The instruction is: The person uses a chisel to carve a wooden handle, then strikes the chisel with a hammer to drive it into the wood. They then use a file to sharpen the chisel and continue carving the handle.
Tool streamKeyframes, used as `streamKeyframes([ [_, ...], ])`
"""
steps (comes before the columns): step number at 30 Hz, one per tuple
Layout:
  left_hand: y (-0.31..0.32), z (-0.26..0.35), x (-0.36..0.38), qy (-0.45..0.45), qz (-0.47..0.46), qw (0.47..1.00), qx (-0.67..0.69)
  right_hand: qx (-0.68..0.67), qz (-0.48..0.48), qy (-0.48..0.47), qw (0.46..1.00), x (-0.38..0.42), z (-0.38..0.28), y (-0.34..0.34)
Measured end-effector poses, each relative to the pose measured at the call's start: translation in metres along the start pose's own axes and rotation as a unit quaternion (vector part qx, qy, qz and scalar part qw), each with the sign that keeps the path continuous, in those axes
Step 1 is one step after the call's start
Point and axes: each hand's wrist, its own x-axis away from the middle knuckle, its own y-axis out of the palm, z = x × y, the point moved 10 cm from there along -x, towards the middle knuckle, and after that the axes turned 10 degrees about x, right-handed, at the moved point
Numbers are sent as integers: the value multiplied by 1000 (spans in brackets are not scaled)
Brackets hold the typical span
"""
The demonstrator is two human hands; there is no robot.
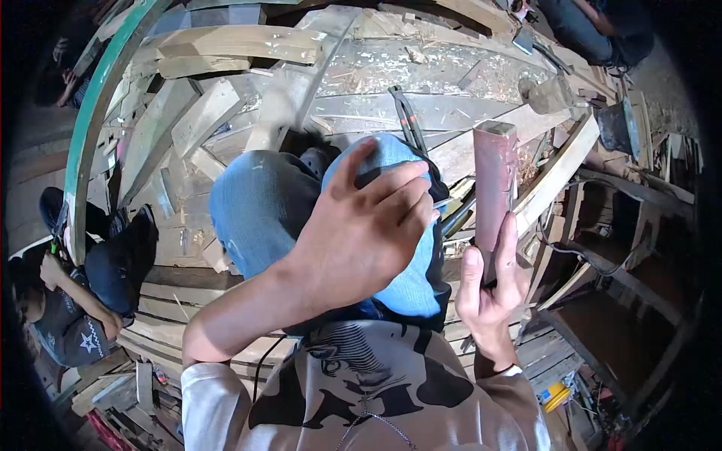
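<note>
My right hand [492, 289] grips the lower end of a long reddish-brown rectangular block [495, 177] between thumb and fingers. The block stands nearly upright, with worn, rough edges on its right side. My left hand [368, 225] is palm down over my jeans-clad knee [398, 282]. Its outer finger stretches away while the others curl inward, hiding the thumb and palm. A thin pale tip [442, 202] shows beside the curled fingertips; the rest of it is hidden. Beyond the knee lie long-handled pliers or cutters [408, 120] with orange marks.
Wood offcuts [207, 116] and shavings cover the worn boards ahead. A long green-edged beam [90, 128] rises at the left, near a seated person [83, 293]. Another person [594, 34] is at the upper right, near a hammer-like tool [538, 46]. Wooden framing [624, 301] stands at the right.
</note>
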Motion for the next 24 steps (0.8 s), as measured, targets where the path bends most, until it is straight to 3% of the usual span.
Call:
streamKeyframes([
  [3, -6, 0, -7, -24, -35, 999, 6, -6, 8, -15, 1000, -3, -5, 1],
  [4, -10, 1, -8, -20, -32, 999, -5, -48, -16, 52, 997, 1, 1, 4],
  [13, -9, 0, -8, -8, 14, 1000, -25, -70, 7, 27, 997, -4, -5, 10],
  [24, -7, 3, -3, 30, 35, 998, -43, 37, 12, -13, 999, -5, -14, 11],
])
